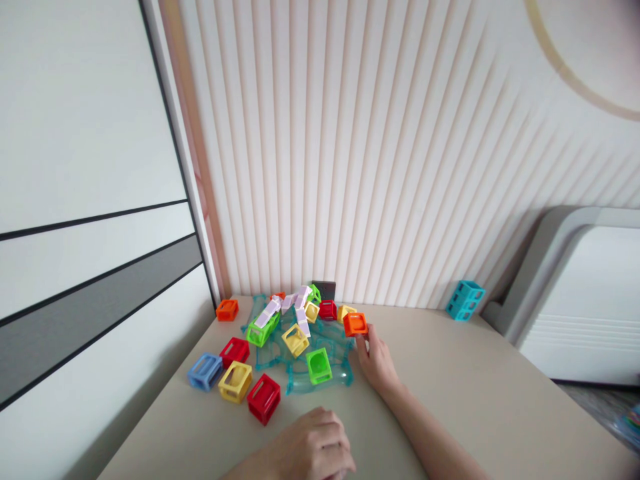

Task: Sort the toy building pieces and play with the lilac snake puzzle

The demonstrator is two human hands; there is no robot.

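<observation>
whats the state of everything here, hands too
Right hand: fingers closed on an orange block
Orange block: held at its lower corner
Left hand: fingers curled, nothing visible in it
Turquoise blocks: joined, near the wall
Clear teal pieces: heaped loosely
Light purple pieces: lying over the heap
Blue block: on the table, not held

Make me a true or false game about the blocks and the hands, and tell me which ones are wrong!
1. The right hand holds an orange block. True.
2. The left hand is holding up a red block. False: the left hand is curled, and no block shows in it.
3. The teal tower stands at the far left. False: the teal tower stands over on the right.
4. A green block lies on see-through teal pieces. True.
5. The wall behind is bright green. False: the wall is pale, with ridges.
</observation>
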